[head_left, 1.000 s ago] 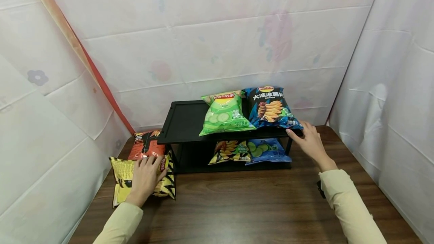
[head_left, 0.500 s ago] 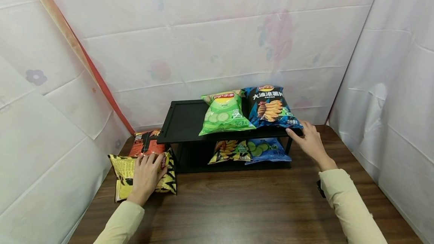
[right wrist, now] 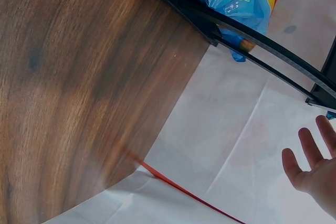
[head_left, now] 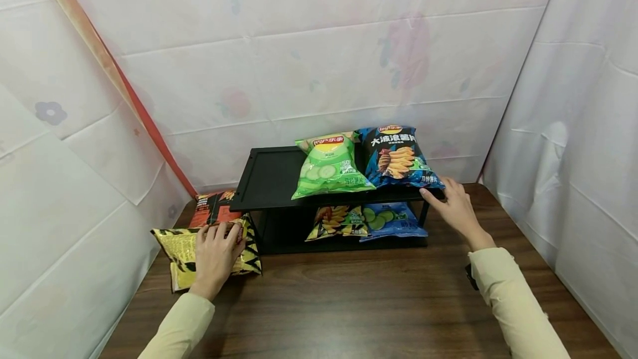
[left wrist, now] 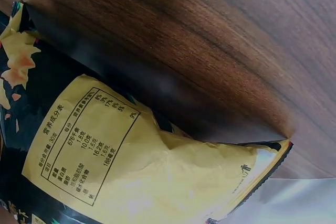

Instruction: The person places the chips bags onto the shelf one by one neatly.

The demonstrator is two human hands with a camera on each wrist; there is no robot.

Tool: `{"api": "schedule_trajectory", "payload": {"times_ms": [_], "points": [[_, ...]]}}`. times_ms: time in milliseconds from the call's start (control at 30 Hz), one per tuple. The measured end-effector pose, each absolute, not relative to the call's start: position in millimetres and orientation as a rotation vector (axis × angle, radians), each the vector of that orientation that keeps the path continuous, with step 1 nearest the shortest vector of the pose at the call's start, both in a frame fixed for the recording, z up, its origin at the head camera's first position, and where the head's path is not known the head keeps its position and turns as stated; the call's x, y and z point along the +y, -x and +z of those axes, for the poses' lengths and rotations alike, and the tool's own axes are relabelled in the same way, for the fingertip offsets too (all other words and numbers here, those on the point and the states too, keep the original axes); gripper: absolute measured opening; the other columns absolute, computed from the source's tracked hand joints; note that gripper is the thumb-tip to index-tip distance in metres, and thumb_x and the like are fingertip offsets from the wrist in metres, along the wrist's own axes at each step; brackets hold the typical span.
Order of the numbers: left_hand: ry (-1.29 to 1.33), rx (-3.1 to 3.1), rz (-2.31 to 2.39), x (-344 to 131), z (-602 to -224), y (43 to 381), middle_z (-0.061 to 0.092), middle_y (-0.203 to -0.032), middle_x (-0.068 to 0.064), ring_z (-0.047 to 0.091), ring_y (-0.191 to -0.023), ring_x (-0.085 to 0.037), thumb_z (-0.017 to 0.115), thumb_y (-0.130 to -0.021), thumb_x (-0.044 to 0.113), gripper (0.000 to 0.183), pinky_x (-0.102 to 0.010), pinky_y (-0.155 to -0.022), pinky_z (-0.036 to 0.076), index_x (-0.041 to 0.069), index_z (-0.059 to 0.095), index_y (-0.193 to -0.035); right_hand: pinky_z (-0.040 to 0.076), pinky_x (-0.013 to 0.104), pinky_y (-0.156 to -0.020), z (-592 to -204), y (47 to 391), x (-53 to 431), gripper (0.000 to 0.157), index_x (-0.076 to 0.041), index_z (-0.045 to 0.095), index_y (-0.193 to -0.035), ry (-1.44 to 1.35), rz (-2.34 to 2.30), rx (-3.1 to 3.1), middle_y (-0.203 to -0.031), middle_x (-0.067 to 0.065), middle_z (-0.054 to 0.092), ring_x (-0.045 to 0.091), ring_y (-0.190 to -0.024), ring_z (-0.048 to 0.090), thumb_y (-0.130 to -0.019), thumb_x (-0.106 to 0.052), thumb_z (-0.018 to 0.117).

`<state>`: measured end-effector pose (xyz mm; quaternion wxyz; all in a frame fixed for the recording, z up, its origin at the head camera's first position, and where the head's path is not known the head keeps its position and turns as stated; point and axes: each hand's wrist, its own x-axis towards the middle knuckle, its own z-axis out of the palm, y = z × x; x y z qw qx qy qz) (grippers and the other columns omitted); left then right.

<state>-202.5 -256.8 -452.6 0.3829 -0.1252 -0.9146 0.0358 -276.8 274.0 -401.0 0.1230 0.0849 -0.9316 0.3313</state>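
Note:
My left hand (head_left: 216,256) grips a yellow-and-black chip bag (head_left: 183,248) left of the black two-tier rack (head_left: 273,179). The bag's back, printed with a nutrition table, fills much of the left wrist view; its lower edge is tilted toward the table. My right hand (head_left: 455,208) is at the rack's right end, thumb at the front edge, beside a dark blue chip bag (head_left: 396,159) on the top tier. In the right wrist view, the fingers (right wrist: 310,150) look loosely extended; whether they press the rack cannot be told.
A green chip bag (head_left: 329,168) lies on the top tier. Below it are a yellow-black bag (head_left: 339,222) and a light blue bag (head_left: 394,220). Behind my left hand, a red chip bag (head_left: 214,208) lies on the wooden table (head_left: 339,303). White cloth (head_left: 319,71) surrounds the table.
The yellow-and-black bag's lower edge has risen and the bag has tilted in my left hand, which has shifted slightly rightward. My right hand and the racked bags have stayed put.

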Motion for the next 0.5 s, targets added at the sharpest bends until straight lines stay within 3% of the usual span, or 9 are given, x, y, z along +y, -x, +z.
{"api": "schedule_trajectory", "payload": {"times_ms": [500], "points": [[0.348,-2.258,0.103,-256.1,-451.3,204.1,0.061,-0.098,-0.014,0.058,-0.086,-0.036,0.075,-0.071,0.031,0.034,-0.057,-0.086,0.041,0.011,0.061,-0.094,0.023,0.063,-0.091,-402.0,277.1,273.9,0.070,-0.001,0.033,-0.140,-0.258,0.962,-2.709,-0.140,0.027,0.030,0.047,-0.124,0.027,-0.090,-0.048,0.047]]}}
